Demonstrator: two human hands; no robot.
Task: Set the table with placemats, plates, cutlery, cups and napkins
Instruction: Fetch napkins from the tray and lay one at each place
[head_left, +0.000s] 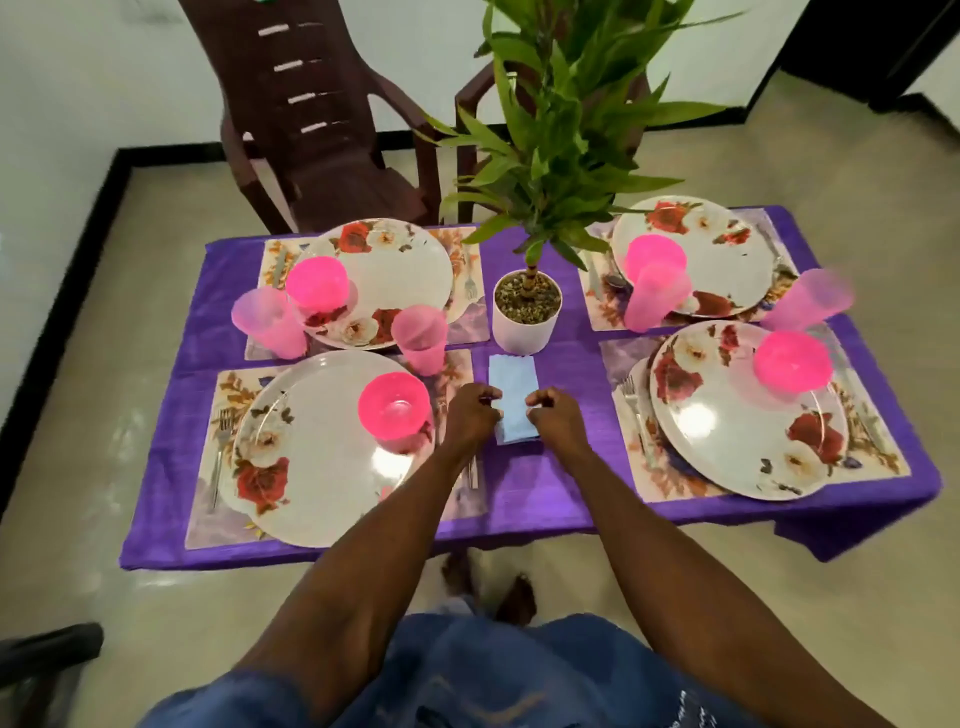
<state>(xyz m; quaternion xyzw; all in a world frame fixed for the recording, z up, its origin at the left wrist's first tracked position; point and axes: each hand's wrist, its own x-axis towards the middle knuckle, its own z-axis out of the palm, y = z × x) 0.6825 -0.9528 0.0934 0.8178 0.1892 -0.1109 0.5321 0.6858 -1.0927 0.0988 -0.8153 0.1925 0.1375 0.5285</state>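
A light blue folded napkin stack (512, 387) lies on the purple tablecloth (566, 379) at the table's middle. My left hand (470, 415) pinches its left edge and my right hand (556, 413) pinches its right edge. Floral plates sit on floral placemats at each corner: near left (311, 457), far left (400, 275), far right (722, 260), near right (727, 431). A pink bowl rests on each plate, the near left one (396, 410) close to my left hand. Pink cups (422, 338) (267, 322) (657, 301) (808, 301) stand beside the plates. Forks (221, 452) (636, 415) lie beside the near plates.
A white pot (524, 325) with a tall green plant stands just behind the napkins. A brown plastic chair (311, 119) stands behind the table on the left, and another is hidden behind the plant. My bare feet (488, 587) are on the tiled floor under the near edge.
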